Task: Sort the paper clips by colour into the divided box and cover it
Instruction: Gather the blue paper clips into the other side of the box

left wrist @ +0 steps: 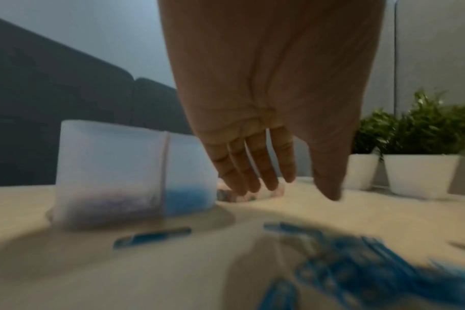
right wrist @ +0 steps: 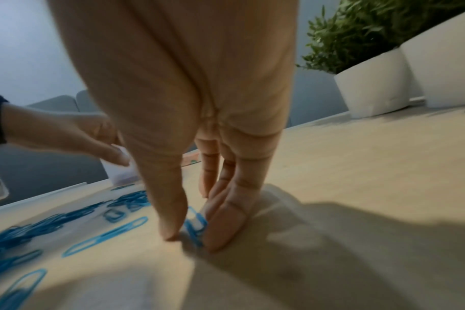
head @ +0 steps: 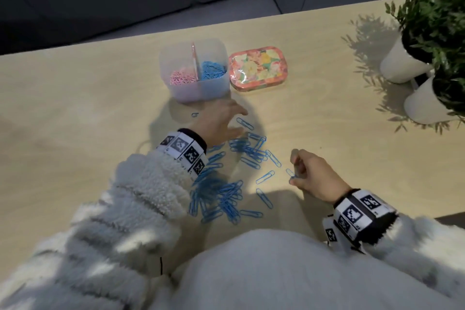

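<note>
**Blue clips loose on the pale wooden surface, box uncovered**

The pale wooden surface (head: 327, 78) runs back to a dim room, where a dark sofa-like shape sits beyond its far edge. Two white pots of green leafy plants (head: 412, 63) stand at the far right and throw feathery shadows across the wood.

The translucent plastic divided box (head: 195, 70) stands upright near the far middle, with pink clips in its left compartment and blue clips in its right. Just beside it on the right lies the floral-patterned rounded lid (head: 258, 66), flat on the wood, apart from the box. A scatter of blue paper clips (head: 226, 194) spreads between the box and the person's body, and one small blue clip (head: 195, 115) lies alone close to the box.

The left hand (head: 219, 121) hovers just in front of the box, fingers straight and spread, holding nothing. The right hand (head: 312, 173) has its grip clamped on a single blue paper clip (right wrist: 195, 227) between thumb and fingertips, down at the surface.

The left wrist view is blurred, so the clips there show only as smears. Fleecy white sleeves (head: 141, 196) hide part of the pile.
</note>
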### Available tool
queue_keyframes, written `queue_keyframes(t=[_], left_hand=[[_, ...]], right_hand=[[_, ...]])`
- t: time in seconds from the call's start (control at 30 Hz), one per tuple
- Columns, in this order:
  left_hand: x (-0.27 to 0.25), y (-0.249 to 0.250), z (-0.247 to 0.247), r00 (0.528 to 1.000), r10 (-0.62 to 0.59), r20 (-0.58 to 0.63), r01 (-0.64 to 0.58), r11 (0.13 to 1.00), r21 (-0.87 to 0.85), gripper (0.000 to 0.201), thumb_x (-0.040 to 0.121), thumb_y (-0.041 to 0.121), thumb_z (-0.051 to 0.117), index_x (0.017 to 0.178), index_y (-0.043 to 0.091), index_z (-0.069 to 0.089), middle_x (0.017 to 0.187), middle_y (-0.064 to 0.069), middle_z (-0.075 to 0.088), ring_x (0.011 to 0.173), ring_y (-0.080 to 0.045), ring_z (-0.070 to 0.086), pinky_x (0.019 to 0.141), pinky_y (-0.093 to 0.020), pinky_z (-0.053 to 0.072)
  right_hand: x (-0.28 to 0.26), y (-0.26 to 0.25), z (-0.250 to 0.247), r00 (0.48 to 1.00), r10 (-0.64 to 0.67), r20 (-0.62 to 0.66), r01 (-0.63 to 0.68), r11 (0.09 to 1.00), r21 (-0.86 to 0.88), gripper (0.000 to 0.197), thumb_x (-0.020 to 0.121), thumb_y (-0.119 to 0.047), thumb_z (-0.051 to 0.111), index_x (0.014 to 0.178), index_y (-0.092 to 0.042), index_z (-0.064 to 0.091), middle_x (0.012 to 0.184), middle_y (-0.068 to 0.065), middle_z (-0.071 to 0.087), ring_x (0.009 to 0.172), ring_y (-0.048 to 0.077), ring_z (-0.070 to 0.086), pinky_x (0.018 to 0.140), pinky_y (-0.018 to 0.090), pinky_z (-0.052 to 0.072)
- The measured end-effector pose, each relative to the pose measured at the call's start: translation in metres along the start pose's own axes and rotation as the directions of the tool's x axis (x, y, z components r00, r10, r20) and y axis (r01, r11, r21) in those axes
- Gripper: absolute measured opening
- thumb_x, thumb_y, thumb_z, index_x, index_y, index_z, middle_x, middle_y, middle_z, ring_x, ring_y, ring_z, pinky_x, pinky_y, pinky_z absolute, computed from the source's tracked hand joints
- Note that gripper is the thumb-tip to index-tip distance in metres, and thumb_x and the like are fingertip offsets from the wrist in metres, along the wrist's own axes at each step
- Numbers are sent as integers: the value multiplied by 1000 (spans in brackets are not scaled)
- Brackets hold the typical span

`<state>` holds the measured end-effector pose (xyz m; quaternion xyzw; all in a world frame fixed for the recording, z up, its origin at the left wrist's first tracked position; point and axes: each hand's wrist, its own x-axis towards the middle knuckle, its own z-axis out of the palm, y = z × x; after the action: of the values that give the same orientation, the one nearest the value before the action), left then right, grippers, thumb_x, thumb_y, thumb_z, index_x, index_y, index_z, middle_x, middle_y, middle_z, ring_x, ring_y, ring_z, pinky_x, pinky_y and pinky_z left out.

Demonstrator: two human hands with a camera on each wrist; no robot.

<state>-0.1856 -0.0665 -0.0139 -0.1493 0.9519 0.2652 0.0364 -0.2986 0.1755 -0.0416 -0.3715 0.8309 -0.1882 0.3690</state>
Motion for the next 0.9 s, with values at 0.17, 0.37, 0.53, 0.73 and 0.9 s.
queue_keyframes(t=[0.17, 0.37, 0.53, 0.73, 0.9], left_hand=[[-6, -1, 34, 979, -22, 201, -9, 989, 149, 77, 69, 40, 74, 134, 13, 41, 141, -10, 41, 126, -29, 40, 107, -36, 31], [-27, 8, 45, 990, -10, 144, -13, 987, 158, 58, 81, 33, 63, 132, 14, 43, 131, -9, 46, 113, -27, 44, 97, -34, 36], [-38, 8, 47, 987, -28, 157, -6, 977, 213, 92, 67, 50, 71, 140, 12, 29, 138, -7, 38, 120, -26, 38, 105, -30, 28], [-23, 12, 43, 987, -45, 154, 17, 983, 181, 51, 85, 27, 60, 130, 11, 45, 125, -11, 48, 111, -27, 45, 95, -34, 36], [-15, 12, 45, 990, -56, 131, 34, 986, 162, 25, 89, 14, 53, 113, 7, 58, 107, -15, 57, 99, -31, 54, 83, -37, 41]], right_hand=[[26, -26, 16, 994, -98, -53, 100, 995, 20, 31, 72, 2, 60, 86, -22, 46, 71, -1, 50, 68, 20, 46, 72, 32, 44], [10, -37, 11, 988, -150, -22, 146, 981, -127, 85, 66, -42, 77, 136, -19, 34, 122, 4, 45, 111, 22, 50, 88, 41, 48], [-7, -33, 17, 992, -83, 99, 115, 918, -380, 131, 44, -57, 81, 145, -20, 6, 129, 4, 32, 114, 26, 43, 78, 39, 50], [31, -50, 27, 990, -132, -41, 117, 956, -270, 92, 64, -45, 77, 136, -11, 32, 122, 9, 37, 112, 27, 43, 84, 40, 49], [52, -65, 25, 979, -173, -110, 139, 955, -260, 29, 84, -19, 59, 111, -8, 57, 114, 13, 47, 107, 30, 44, 83, 44, 48]])
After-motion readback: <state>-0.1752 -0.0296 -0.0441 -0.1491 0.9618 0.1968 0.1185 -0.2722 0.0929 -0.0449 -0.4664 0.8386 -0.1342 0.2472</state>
